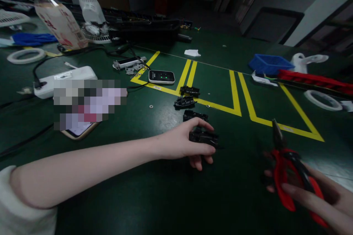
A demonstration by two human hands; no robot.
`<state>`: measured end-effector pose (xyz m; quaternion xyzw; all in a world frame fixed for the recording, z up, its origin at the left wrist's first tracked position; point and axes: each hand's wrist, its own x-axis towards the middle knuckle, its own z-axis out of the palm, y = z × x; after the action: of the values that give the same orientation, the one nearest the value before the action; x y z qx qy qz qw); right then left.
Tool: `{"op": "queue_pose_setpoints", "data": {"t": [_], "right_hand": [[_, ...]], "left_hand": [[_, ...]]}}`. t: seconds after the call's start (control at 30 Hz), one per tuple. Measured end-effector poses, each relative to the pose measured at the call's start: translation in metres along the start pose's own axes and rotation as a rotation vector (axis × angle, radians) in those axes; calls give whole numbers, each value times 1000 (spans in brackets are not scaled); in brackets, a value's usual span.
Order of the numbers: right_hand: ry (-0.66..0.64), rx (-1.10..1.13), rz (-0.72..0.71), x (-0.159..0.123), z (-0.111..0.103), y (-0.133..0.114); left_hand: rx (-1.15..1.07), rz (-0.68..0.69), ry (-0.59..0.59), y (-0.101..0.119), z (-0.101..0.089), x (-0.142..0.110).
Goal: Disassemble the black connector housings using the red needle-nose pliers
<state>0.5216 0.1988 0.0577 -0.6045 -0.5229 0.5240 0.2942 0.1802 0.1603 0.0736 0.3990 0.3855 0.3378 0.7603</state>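
My left hand (pixel 190 141) is closed around a small black plastic part (pixel 204 138), thumb on the near side and index finger on the far side, low over the green tabletop (pixel 132 187). Just beyond it lie three similar pieces: one black part (pixel 195 115) close to my knuckles, a second black part (pixel 184 102) and a third black part (pixel 189 90) farther back. On the right, my right hand (pixel 311 194) grips red-and-black-handled pliers (pixel 289 176). Their dark jaws (pixel 278 134) point away from me and look closed.
A phone (pixel 79 128) and a white power strip (pixel 66 80) with cables lie at left. Beyond are a small black device with green lights (pixel 161 76), yellow tape markings (pixel 220 106), a bottle (pixel 59 22), a blue bin (pixel 270 63) and a white tape ring (pixel 322 100).
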Motion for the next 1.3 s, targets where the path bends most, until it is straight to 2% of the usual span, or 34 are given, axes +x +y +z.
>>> {"op": "queue_pose_setpoints", "data": {"t": [0.07, 0.13, 0.23, 0.33, 0.4, 0.5, 0.73, 1.0, 1.13, 1.3], "right_hand": [[108, -150, 32, 1, 1, -7], [109, -180, 43, 0, 8, -17], [10, -5, 91, -4, 27, -32], [-65, 198, 161, -12, 50, -46], [-92, 231, 180, -16, 63, -53], [-80, 239, 123, -17, 74, -55], [-144, 146, 3, -22, 64, -39], [-170, 265, 65, -33, 58, -31], [-107, 372, 46, -31, 63, -31], [-63, 472, 26, -25, 67, -32]], "left_hand": [[-3, 24, -26, -2, -2, -2], [0, 46, -51, -4, -2, -4], [-12, 61, -33, -9, -1, -9], [-46, 65, 39, -15, 0, -16], [-57, 94, 59, -18, 2, -19], [-48, 86, 84, -18, 3, -21], [-46, 100, 78, -15, 3, -21], [120, 150, 171, -14, 6, -22], [175, 107, 162, -13, 5, -24], [253, 137, 137, -10, 5, -25]]}}
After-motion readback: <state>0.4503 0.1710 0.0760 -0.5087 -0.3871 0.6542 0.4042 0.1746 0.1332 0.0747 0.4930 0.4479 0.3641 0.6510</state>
